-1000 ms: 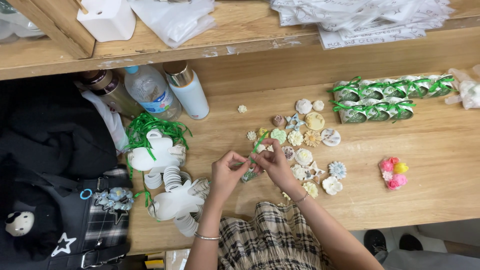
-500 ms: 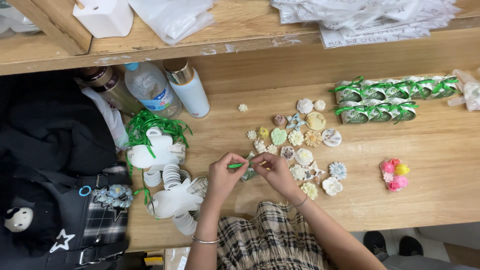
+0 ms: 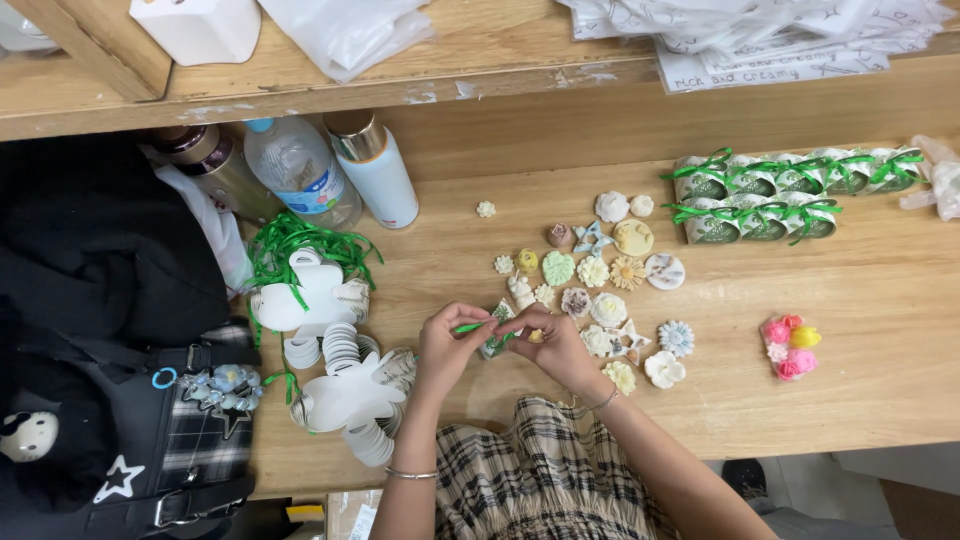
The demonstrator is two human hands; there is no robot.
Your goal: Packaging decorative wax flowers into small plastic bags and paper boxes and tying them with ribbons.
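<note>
My left hand (image 3: 449,347) and my right hand (image 3: 556,345) meet over the wooden table (image 3: 860,330), both pinching a thin green ribbon (image 3: 470,327) around a small green-and-white packet (image 3: 496,340). The packet sits between my fingertips, partly hidden by them. Just right of my hands lies a spread of small moulded flower and star pieces (image 3: 600,275) in cream, green and pale blue. A row of finished packets tied with green ribbon (image 3: 780,195) lies at the far right.
A pile of green ribbon (image 3: 300,245) and white flower-shaped cards (image 3: 335,395) lies left of my hands. Three bottles (image 3: 300,175) stand at the back left. Pink and yellow pieces (image 3: 787,345) sit at the right. A black bag (image 3: 110,330) fills the left side.
My hands stayed together on the packet and shifted slightly down. The ribbon end that stood up between my fingers a second ago now lies low and horizontal.
</note>
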